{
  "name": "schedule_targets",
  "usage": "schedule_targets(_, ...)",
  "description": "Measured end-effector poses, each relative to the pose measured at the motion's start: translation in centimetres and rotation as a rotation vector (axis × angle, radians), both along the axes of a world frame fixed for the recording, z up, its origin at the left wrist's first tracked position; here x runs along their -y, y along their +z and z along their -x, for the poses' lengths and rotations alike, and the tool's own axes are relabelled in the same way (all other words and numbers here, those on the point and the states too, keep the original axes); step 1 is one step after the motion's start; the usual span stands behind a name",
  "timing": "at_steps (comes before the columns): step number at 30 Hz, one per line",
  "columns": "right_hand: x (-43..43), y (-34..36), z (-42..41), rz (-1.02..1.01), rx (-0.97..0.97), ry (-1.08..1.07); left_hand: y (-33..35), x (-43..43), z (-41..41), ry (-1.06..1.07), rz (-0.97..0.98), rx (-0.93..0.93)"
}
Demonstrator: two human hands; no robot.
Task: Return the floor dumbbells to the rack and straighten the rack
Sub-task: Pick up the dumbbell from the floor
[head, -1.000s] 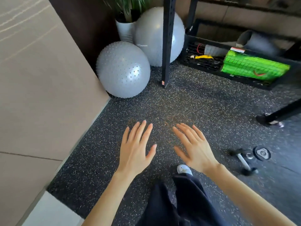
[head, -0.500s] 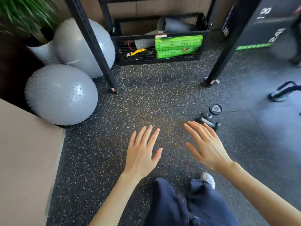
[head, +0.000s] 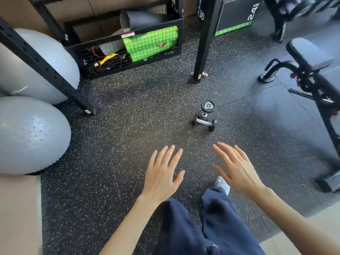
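Two small black dumbbells rest on the speckled rubber floor ahead of me. One dumbbell (head: 203, 123) lies flat with its steel handle showing. The other dumbbell (head: 207, 108) stands on end just behind it, touching or nearly touching it. My left hand (head: 161, 173) hovers palm down with fingers spread, holding nothing, well short of the weights. My right hand (head: 237, 169) is also spread and empty, a little below and right of the lying dumbbell. A dumbbell rack (head: 298, 8) shows blurred at the top right corner.
Black frame posts stand at left (head: 46, 65) and centre (head: 204, 45). A wire basket (head: 125, 46) holds a green mat and bands. Two grey exercise balls (head: 31, 133) sit at left. A bench (head: 316, 74) stands at right, a plyo box (head: 237, 13) behind.
My view has swung right and moved forward, so the dumbbells now sit centre frame and closer. A bench has come into sight at right. Both hands stay spread and empty.
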State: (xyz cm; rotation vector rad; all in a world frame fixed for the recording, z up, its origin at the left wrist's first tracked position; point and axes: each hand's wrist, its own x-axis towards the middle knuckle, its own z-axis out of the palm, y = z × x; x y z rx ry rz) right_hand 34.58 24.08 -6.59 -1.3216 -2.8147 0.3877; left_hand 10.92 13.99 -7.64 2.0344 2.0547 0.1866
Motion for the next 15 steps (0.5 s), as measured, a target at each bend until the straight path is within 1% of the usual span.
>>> schedule_targets(6, -4.1, -0.4, -4.9, 0.051, 0.005, -0.030, -0.1, -4.2, -4.4, -0.003, 0.026, -0.029)
schedule_targets(10, -9.1, 0.1, -8.7, 0.051, -0.007, -0.018, 0.0, -8.3, -7.8, 0.015, 0.039, -0.051)
schedule_targets(15, -16.2, 0.8, -14.2, 0.038, 0.005, -0.009, -0.2, -14.7, -13.4, 0.043, 0.037, -0.029)
